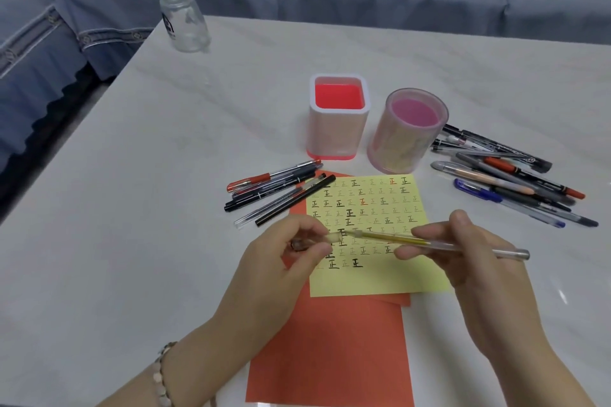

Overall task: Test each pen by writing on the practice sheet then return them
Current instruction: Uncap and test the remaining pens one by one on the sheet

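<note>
Left fingers (309,224) pinch a clear cap (335,237) at the writing end of a transparent pen (390,237) filled with yellow ink. Right fingers (429,231) pinch the barrel near its middle, and its rear end projects past the right hand (472,258). The left hand (277,258) curls around the cap. Whether the cap is seated on the tip or just clear of it cannot be told.

Step in hand, as judged: capping or uncapping this pen, on one side or the other of its test stroke. The next move calls for a straight push or pull along the pen's axis, with the right fingers bracing the barrel.

The pen is held roughly level, directly above the practice sheet (380,282). The sheet carries rows of one repeated character, its near strip is bare, and it lies on orange paper (330,357).

Beyond the left fingers lies a small group of pens (281,188). Beyond and outward of the right fingers lies a larger heap of pens (512,172). Between the two, past the sheet, stand a square holder (339,129) and a round holder (408,142), with no pens showing inside either. Far beyond the left fingers, a glass bottle (183,18) stands near the far edge of the surface (132,208).
</note>
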Demonstrator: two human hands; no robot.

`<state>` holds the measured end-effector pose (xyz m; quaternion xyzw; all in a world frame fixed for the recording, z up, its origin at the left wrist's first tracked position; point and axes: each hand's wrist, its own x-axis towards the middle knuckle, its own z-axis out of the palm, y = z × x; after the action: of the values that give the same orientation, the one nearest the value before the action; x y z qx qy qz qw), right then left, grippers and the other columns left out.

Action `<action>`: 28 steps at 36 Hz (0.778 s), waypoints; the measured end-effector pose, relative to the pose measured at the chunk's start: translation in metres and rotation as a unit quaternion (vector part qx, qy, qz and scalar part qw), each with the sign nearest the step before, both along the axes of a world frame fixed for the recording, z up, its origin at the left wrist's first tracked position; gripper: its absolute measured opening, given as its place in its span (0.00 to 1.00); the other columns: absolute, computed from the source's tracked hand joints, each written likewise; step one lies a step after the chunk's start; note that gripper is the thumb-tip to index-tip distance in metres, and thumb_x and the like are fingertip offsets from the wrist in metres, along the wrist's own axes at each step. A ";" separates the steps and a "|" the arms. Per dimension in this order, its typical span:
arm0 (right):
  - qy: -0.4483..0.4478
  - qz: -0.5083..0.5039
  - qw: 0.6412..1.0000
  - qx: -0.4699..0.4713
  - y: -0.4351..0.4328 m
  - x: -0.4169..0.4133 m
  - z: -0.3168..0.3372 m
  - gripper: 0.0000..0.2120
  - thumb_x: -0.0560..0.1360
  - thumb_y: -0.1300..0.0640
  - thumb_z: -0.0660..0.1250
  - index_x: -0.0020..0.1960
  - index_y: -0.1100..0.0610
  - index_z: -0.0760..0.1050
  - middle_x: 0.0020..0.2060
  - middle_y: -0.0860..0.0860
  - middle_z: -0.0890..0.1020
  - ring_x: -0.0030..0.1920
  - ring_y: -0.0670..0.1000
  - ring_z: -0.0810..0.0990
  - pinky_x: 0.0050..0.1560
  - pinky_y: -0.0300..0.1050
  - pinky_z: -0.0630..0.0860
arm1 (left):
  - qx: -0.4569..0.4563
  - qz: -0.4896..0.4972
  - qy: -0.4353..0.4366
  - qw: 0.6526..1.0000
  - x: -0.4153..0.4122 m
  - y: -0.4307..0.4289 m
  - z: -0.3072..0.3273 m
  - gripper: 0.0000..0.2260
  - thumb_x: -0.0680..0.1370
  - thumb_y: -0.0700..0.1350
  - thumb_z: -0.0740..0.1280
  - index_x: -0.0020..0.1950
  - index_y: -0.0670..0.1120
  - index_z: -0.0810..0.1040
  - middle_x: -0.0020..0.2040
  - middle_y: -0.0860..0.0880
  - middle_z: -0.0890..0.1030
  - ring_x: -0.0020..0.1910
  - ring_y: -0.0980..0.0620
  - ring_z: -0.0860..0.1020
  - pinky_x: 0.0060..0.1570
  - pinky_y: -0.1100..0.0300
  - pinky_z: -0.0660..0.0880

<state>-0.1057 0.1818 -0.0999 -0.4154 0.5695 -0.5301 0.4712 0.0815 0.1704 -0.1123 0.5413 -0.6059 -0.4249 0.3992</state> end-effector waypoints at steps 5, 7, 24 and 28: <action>0.010 0.002 1.000 -0.001 0.001 0.001 0.004 0.30 0.57 0.25 0.63 0.38 0.51 0.83 0.30 0.55 0.84 0.44 0.49 0.83 0.52 0.47 0.70 | -0.003 0.007 -0.001 1.000 0.001 0.001 0.001 0.12 0.73 0.37 0.69 0.41 0.56 0.76 0.42 0.61 0.80 0.43 0.65 0.77 0.42 0.75 0.69; 0.018 0.012 1.000 0.006 0.001 0.003 0.006 0.29 0.58 0.27 0.64 0.38 0.51 0.83 0.30 0.55 0.84 0.44 0.49 0.83 0.53 0.47 0.70 | -0.010 -0.002 -0.005 1.000 0.002 0.001 0.001 0.12 0.73 0.38 0.70 0.41 0.56 0.77 0.42 0.60 0.80 0.43 0.64 0.76 0.42 0.75 0.69; 0.012 0.212 0.976 -0.045 -0.034 0.125 0.036 0.17 0.76 0.55 0.63 0.29 0.55 0.79 0.22 0.53 0.80 0.19 0.45 0.71 0.28 0.32 0.70 | 0.244 0.001 0.289 0.926 0.093 0.000 0.046 0.05 0.66 0.39 0.68 0.30 0.44 0.80 0.27 0.46 0.75 0.22 0.57 0.66 0.24 0.68 0.64; -0.047 0.212 0.976 0.018 -0.040 0.173 0.041 0.18 0.78 0.59 0.58 0.34 0.62 0.77 0.22 0.55 0.78 0.20 0.47 0.70 0.27 0.33 0.70 | 0.129 0.144 0.207 0.959 0.125 0.012 0.055 0.10 0.67 0.31 0.74 0.32 0.45 0.81 0.28 0.50 0.79 0.27 0.58 0.76 0.30 0.70 0.70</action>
<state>0.0673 0.1420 -0.0586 -0.4927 0.4549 -0.4270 0.6067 0.2064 0.1823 -0.0577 0.5698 -0.3654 -0.5402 0.5000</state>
